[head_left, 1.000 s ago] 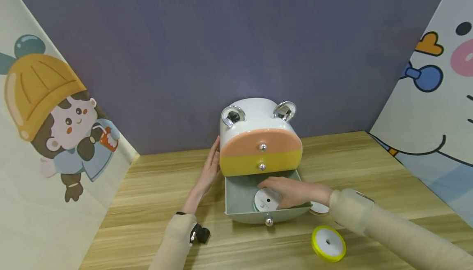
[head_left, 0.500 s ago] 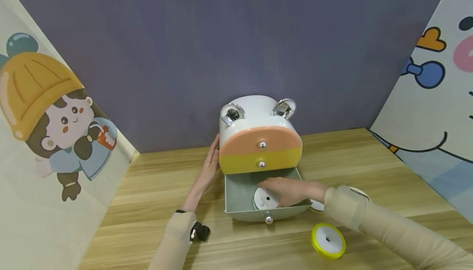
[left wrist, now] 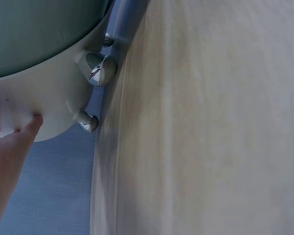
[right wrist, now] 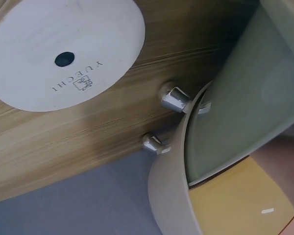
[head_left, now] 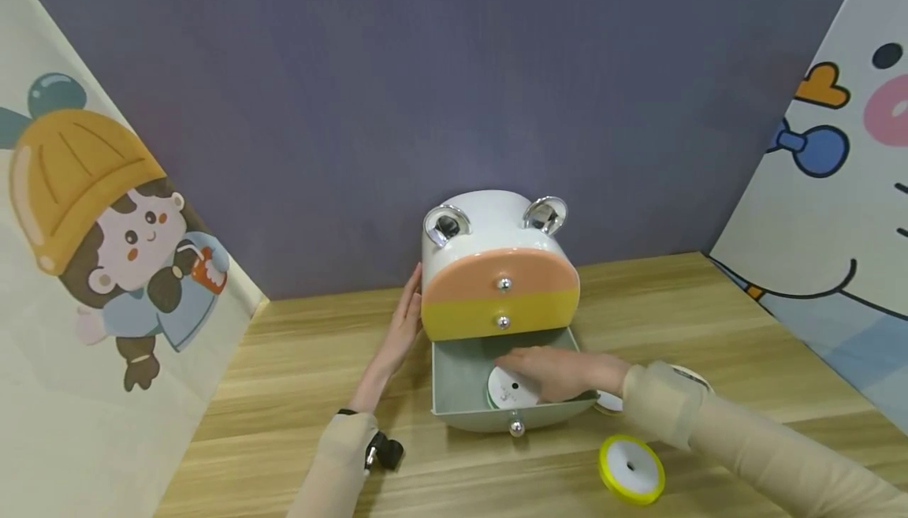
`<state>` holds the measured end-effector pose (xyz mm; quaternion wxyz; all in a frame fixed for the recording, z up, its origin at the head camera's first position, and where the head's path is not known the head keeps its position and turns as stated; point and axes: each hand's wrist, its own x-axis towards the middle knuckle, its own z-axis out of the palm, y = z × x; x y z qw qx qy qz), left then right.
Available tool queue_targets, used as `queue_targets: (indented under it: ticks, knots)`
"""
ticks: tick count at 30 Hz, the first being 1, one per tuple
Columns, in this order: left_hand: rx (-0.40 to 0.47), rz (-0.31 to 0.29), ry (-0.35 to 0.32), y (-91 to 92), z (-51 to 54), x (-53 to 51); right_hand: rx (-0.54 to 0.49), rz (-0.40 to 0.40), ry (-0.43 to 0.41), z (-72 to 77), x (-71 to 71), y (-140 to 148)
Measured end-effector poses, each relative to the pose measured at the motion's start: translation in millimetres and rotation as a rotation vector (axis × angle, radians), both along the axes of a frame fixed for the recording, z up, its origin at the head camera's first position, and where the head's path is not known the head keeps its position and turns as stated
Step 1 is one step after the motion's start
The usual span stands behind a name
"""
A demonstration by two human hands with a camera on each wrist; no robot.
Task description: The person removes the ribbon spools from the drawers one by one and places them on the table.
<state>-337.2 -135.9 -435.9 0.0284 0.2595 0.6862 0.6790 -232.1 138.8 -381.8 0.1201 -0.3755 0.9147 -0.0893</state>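
A small rounded white drawer cabinet (head_left: 489,222) stands against the back wall, its bottom grey-green drawer (head_left: 454,380) pulled out. In that drawer lies a white ribbon spool (head_left: 504,390) with a green edge. My right hand (head_left: 556,370) reaches in over the spool's right part, fingers extended left across it; its fingertips' contact with the spool is partly hidden. Against the cabinet's left side rest the straight fingers of my left hand (head_left: 403,333). The left wrist view shows this hand (left wrist: 12,152) touching the white cabinet wall (left wrist: 54,98) near its silver feet.
A yellow ribbon spool (head_left: 631,468) lies on the wooden table (head_left: 298,392), right of the drawer's front. Beside the drawer, another white-faced spool (right wrist: 63,54) is partly hidden by the right arm in the head view. A pale round edge (head_left: 690,376) shows behind the right sleeve.
My right hand has flattened slightly over the spool, while the spool stays in place in the drawer. My left hand keeps its place on the cabinet. The head view shifts slightly.
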Motion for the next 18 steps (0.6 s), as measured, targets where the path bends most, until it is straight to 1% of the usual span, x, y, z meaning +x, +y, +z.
queue_targets:
  ticks: [3, 6, 10, 13, 16, 18]
  knots:
    - [0.0, 0.002, -0.004, 0.2, 0.4, -0.4, -0.022, 0.019, 0.022, 0.0, -2.6, 4]
    - [-0.006, 0.006, -0.012, 0.5, 0.1, 1.6, -0.047, 0.034, 0.053, -0.3, -2.7, 7]
    - [-0.006, 0.01, -0.008, 0.6, 1.2, 3.3, -0.076, 0.021, 0.076, 3.0, -2.3, 9]
    - [-0.006, 0.011, -0.007, 0.2, 1.4, 3.2, -0.111, -0.006, 0.058, 6.7, -1.6, 11]
    - [-0.013, 0.01, -0.004, -0.5, 1.5, 2.7, -0.171, -0.029, 0.028, 10.6, 0.1, 14]
    - [-0.014, 0.006, -0.007, -0.8, 1.3, 2.5, -0.213, -0.03, 0.019, 13.0, 1.7, 16]
